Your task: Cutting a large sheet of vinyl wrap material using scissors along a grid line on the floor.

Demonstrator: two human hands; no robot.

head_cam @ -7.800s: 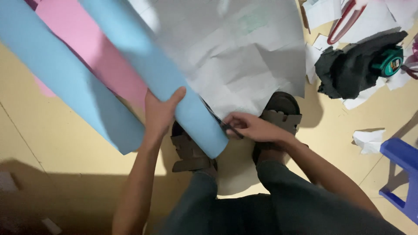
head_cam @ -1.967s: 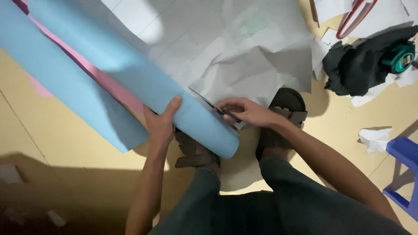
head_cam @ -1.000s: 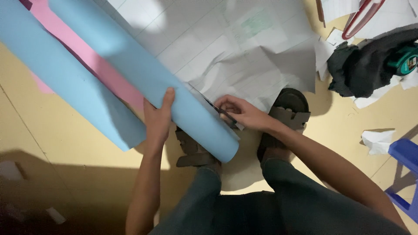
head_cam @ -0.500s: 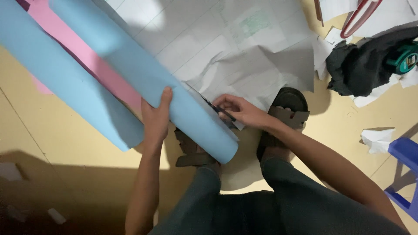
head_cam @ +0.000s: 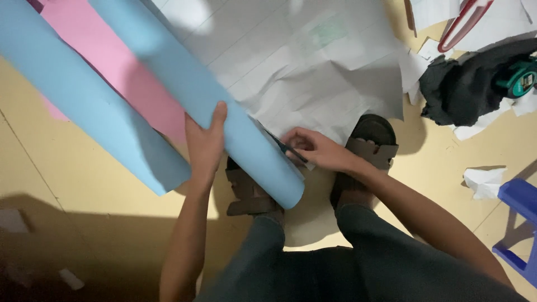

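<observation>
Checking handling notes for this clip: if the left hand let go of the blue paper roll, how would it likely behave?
The blue paper roll is round, so it would probably roll on the smooth floor. It looks light and hollow at its open end, likely denting under a squeeze from the left hand.

Under my left hand [head_cam: 204, 146] curls a roll of sky-blue paper [head_cam: 224, 120], plain and unpatterned. Left of that hand lies a second roll of the same blue [head_cam: 84, 106], and between the two shows a flat sheet of soft pink [head_cam: 123, 84]. By my right hand [head_cam: 316, 150], the scissors [head_cam: 288, 150] look dark, with a hint of teal. Beyond that hand spreads white paper [head_cam: 313, 67], creased into a faint grid with a pale green smudge. My sandals [head_cam: 372, 151] are dark brown, my trousers [head_cam: 358, 263] dark grey-green. The floor [head_cam: 84, 179] is pale yellow. Far right of my right hand sit a black cloth [head_cam: 464, 89] and a blue stool [head_cam: 520, 223].
</observation>
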